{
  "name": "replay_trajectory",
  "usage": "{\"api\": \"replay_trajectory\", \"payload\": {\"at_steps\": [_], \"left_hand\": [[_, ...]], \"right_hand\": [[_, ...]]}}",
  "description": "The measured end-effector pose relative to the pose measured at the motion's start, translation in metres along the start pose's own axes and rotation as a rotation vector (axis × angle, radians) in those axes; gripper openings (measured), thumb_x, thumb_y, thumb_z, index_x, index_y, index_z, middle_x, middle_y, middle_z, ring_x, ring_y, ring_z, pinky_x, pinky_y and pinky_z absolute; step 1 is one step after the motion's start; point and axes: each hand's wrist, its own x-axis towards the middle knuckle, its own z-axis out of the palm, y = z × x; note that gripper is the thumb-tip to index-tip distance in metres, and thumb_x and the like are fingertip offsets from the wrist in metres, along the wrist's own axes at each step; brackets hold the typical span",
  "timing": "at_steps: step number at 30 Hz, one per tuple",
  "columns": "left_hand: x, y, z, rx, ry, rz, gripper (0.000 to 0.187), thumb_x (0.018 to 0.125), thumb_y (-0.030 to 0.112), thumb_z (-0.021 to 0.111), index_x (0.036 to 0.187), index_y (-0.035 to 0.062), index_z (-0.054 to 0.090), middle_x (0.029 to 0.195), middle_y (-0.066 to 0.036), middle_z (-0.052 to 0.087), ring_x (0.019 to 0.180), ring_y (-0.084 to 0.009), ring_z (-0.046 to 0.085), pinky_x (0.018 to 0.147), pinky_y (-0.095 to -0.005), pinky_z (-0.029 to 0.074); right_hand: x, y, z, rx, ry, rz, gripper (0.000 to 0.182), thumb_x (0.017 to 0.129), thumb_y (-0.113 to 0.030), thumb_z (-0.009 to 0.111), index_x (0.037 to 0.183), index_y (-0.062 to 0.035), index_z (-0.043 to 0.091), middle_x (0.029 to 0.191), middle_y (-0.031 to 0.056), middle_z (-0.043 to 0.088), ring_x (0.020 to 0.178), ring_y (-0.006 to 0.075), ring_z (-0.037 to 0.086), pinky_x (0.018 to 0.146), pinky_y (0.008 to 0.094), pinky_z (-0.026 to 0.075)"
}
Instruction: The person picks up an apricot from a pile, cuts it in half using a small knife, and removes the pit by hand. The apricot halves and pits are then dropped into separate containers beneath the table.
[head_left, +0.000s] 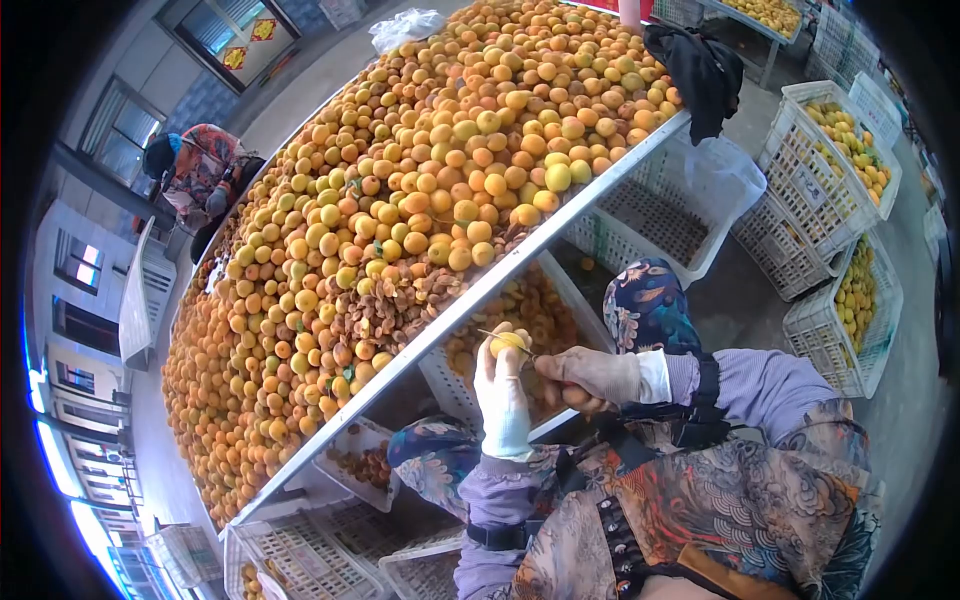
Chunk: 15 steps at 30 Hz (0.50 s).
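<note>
My left hand (500, 395), in a pale glove, pinches a yellow apricot (508, 344) just past the table's edge. My right hand (590, 376), gloved too, is closed around a small thin tool whose narrow metal end (533, 353) meets the fruit; its exact kind is hard to make out. Below both hands stands a white crate (445, 385) holding orange apricot pieces (535, 312). Whole apricots (440, 150) are heaped over the metal-edged table (560, 222), and a mound of brown pits (395, 312) lies near its rim.
Another person (200, 175) sits at the table's far left side. Stacked crates of apricots (815, 190) stand at the right, more crates (320, 550) at the lower left. A plastic-lined crate (690, 210) sits under the table corner, where a black garment (695, 75) hangs.
</note>
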Motion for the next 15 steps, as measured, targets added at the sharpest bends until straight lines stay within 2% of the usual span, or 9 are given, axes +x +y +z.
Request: {"api": "replay_trajectory", "payload": {"at_steps": [2,3,4,7,8,10,11,15], "left_hand": [[0.001,-0.005,-0.001,-0.144,-0.038,-0.042,0.038,0.096,0.031,0.047,0.121,0.0018,0.047,0.104,-0.011,0.059,0.091,-0.0176,0.056,0.085,-0.0302,0.045],[0.000,-0.006,0.003,-0.320,-0.045,-0.130,0.039,0.096,0.035,0.045,0.118,0.0021,0.048,0.098,-0.011,0.060,0.089,-0.0189,0.057,0.084,-0.0310,0.045],[-0.002,-0.004,0.003,-0.323,-0.043,-0.132,0.039,0.096,0.035,0.045,0.118,0.0021,0.048,0.098,-0.011,0.060,0.089,-0.0189,0.057,0.084,-0.0310,0.045],[-0.004,0.001,0.001,-0.468,-0.045,-0.400,0.042,0.096,0.038,0.044,0.118,0.0020,0.048,0.097,-0.011,0.061,0.089,-0.0206,0.058,0.084,-0.0320,0.046],[-0.005,-0.002,0.001,-0.462,-0.042,-0.407,0.042,0.096,0.038,0.044,0.118,0.0020,0.048,0.097,-0.011,0.061,0.089,-0.0206,0.058,0.084,-0.0320,0.046],[-0.003,-0.004,0.007,-0.181,0.032,-0.175,0.041,0.096,0.038,0.044,0.116,0.0020,0.048,0.099,-0.013,0.061,0.091,-0.0203,0.058,0.085,-0.0318,0.046],[-0.004,-0.001,0.008,-0.084,0.012,-0.133,0.041,0.096,0.037,0.045,0.117,0.0014,0.047,0.100,-0.015,0.061,0.091,-0.0196,0.059,0.086,-0.0312,0.045],[0.003,0.005,0.009,0.109,0.027,-0.105,0.042,0.095,0.038,0.047,0.115,0.0015,0.048,0.099,-0.014,0.062,0.089,-0.0195,0.059,0.086,-0.0317,0.045]], "right_hand": [[0.007,0.005,-0.003,-0.012,-0.013,-0.012,0.049,0.091,-0.054,0.043,0.080,-0.0079,0.053,0.048,-0.0051,0.033,0.036,0.0054,0.026,0.033,0.0224,0.021],[0.012,0.011,0.000,-0.029,0.042,-0.086,0.048,0.091,-0.054,0.043,0.080,-0.0085,0.053,0.048,-0.0050,0.034,0.036,0.0058,0.026,0.034,0.0224,0.021],[0.015,0.018,0.002,-0.049,0.096,-0.158,0.047,0.091,-0.054,0.043,0.081,-0.0091,0.053,0.049,-0.0048,0.034,0.036,0.0061,0.027,0.034,0.0225,0.021],[0.019,0.030,0.004,-0.048,0.144,-0.161,0.052,0.089,-0.059,0.041,0.074,-0.0111,0.055,0.047,-0.0055,0.036,0.035,0.0072,0.028,0.033,0.0231,0.021],[0.018,0.031,0.003,-0.039,0.142,-0.159,0.052,0.089,-0.059,0.041,0.074,-0.0111,0.055,0.047,-0.0055,0.036,0.035,0.0072,0.028,0.033,0.0231,0.021],[0.012,0.022,-0.001,-0.048,0.080,-0.088,0.051,0.089,-0.059,0.042,0.073,-0.0122,0.054,0.048,-0.0058,0.037,0.036,0.0072,0.029,0.034,0.0228,0.022],[0.012,0.019,-0.002,-0.020,0.047,-0.049,0.046,0.092,-0.055,0.041,0.083,-0.0110,0.050,0.049,-0.0044,0.034,0.037,0.0068,0.027,0.035,0.0224,0.020],[0.013,0.014,0.004,-0.062,0.122,-0.101,0.046,0.092,-0.054,0.040,0.082,-0.0106,0.050,0.048,-0.0046,0.032,0.037,0.0066,0.026,0.035,0.0224,0.020]]}}
